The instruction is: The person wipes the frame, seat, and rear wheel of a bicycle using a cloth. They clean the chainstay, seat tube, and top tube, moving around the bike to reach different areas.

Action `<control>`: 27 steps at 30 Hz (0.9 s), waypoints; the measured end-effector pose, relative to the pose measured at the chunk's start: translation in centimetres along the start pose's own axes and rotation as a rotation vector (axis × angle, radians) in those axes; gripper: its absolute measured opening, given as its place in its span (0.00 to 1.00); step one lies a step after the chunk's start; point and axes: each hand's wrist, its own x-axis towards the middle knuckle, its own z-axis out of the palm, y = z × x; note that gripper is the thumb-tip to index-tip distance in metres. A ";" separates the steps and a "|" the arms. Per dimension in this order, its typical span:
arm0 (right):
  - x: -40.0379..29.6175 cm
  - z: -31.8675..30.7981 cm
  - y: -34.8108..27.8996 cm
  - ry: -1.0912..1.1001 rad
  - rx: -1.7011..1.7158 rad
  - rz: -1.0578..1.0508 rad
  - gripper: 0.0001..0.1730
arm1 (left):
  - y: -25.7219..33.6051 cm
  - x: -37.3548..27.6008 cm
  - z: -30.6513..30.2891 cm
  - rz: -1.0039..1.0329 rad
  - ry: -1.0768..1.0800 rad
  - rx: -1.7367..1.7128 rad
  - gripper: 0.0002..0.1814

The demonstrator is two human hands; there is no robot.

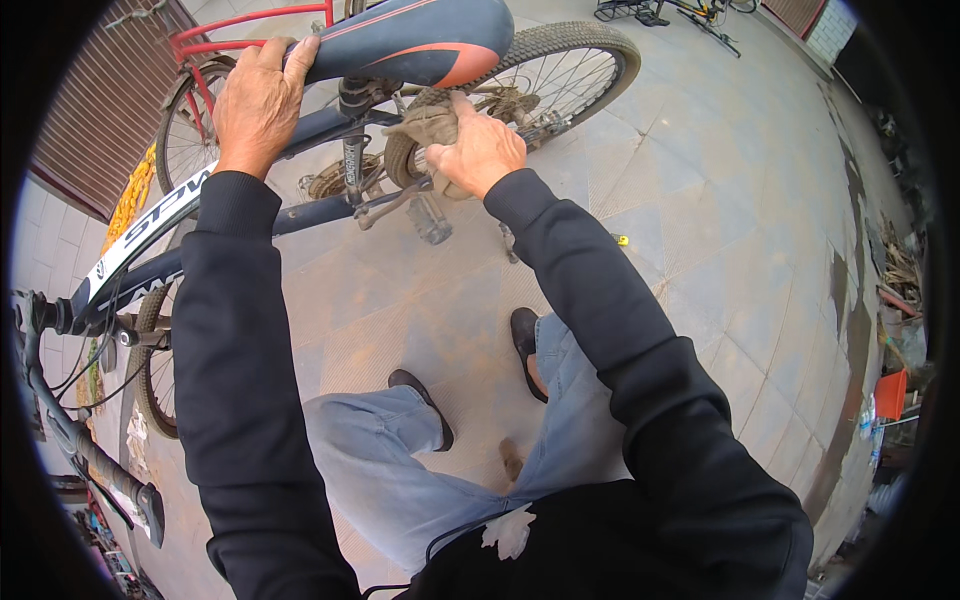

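Observation:
My left hand (259, 105) grips the narrow nose of a black and orange bicycle saddle (420, 37). Below the saddle, my right hand (484, 146) holds a dirty brownish cloth (431, 124) against the rear tyre (401, 161), close to the seat tube (352, 157). Part of the cloth is hidden under my fingers. The bicycle's dark and white frame (161, 214) runs off to the left, where the handlebar (105, 469) is. A pedal (431, 221) hangs under my right hand. Dirt cakes the rear hub (517, 105).
A red bicycle (251, 45) stands behind, near yellow corn cobs (135, 195). Part of another bicycle (705, 15) shows at the top. A small yellow object (620, 240) lies on the dusty tiled floor (697, 262). An orange container (891, 394) and clutter line the right edge.

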 end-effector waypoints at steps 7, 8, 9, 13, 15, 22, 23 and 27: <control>-3.2 2.1 1.8 -0.044 -0.018 -0.071 0.46 | -0.3 -0.4 0.4 -0.039 0.044 -0.024 0.32; -3.3 2.3 1.6 -0.074 -0.016 -0.076 0.45 | -0.5 -0.3 0.5 -0.030 0.043 -0.042 0.32; -3.2 2.3 1.3 -0.081 -0.009 -0.075 0.45 | -0.5 -0.2 0.3 -0.023 0.043 -0.052 0.32; -2.5 2.7 1.0 -0.035 0.035 -0.078 0.45 | 0.6 -0.1 0.1 -0.054 0.010 -0.061 0.31; -2.0 2.9 0.5 -0.034 0.083 -0.067 0.46 | 0.9 -0.1 -0.5 -0.067 -0.009 -0.054 0.30; -1.4 3.0 -0.8 -0.039 0.210 -0.068 0.48 | 1.9 -0.8 -1.6 -0.064 0.052 0.032 0.28; -1.2 2.8 -0.4 -0.042 0.230 -0.067 0.48 | 2.4 -0.8 -1.8 -0.043 0.086 0.029 0.28; -1.0 3.3 0.0 -0.007 0.238 -0.087 0.47 | 6.9 -1.8 -6.0 0.114 0.060 -0.191 0.18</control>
